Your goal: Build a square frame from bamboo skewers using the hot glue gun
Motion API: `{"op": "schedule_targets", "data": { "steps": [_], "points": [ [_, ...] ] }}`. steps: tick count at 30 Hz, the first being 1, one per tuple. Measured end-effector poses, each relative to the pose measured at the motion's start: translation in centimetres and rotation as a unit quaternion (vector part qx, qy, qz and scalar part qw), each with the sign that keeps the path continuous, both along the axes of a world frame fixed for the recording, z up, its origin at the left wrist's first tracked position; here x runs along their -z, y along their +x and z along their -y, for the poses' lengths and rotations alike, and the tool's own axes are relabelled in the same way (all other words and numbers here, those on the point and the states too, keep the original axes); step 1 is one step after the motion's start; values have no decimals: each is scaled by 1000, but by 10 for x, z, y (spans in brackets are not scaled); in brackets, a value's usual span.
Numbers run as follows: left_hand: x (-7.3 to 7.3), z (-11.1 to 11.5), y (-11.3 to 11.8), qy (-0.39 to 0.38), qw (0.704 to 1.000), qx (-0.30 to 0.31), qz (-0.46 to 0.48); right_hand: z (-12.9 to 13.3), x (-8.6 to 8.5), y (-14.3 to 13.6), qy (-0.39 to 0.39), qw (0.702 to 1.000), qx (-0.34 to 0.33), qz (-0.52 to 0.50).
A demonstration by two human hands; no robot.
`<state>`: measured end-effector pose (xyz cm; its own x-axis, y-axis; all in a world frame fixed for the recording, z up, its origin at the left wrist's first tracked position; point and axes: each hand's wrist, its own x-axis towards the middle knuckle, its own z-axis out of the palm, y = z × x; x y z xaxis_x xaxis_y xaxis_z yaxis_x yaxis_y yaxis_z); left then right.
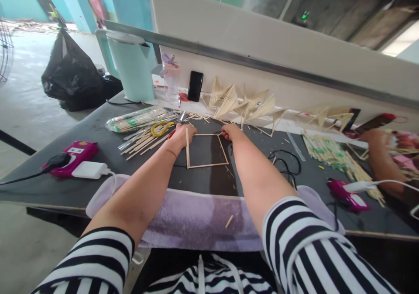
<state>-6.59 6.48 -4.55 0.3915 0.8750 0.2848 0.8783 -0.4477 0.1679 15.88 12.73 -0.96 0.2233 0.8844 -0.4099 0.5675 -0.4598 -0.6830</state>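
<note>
A four-sided frame of thin wooden sticks (207,166) lies on the dark table in front of me. At its far left corner, my left hand (183,135) is closed on the frame, the fingertips partly hidden. My right hand (231,132) pinches the far right corner, with its fingers curled together. Close to my left hand are yellow-handled scissors (159,128), resting among loose wooden sticks (142,145). Behind them lies a clear plastic pack of sticks (137,118).
Fan-shaped stick models (242,104) line the wall beside a black phone (195,86), a pink bottle (171,80) and a pale blue jug (131,67). Magenta power strips (73,156) sit at both sides. A purple towel (196,220) covers the near edge. Another person's arm (381,163) reaches in at right.
</note>
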Motion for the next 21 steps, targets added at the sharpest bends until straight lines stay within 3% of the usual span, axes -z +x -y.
{"op": "schedule_targets", "data": {
  "steps": [6,15,21],
  "points": [
    [-10,9,2,-21,999,-19,-25,21,5,4,25,1000,15,-10],
    [-4,2,1,-5,999,37,-4,66,6,16,164,983,-76,13],
    [-11,6,0,-36,998,44,-27,83,23,26,236,961,-116,88]
  ]
}}
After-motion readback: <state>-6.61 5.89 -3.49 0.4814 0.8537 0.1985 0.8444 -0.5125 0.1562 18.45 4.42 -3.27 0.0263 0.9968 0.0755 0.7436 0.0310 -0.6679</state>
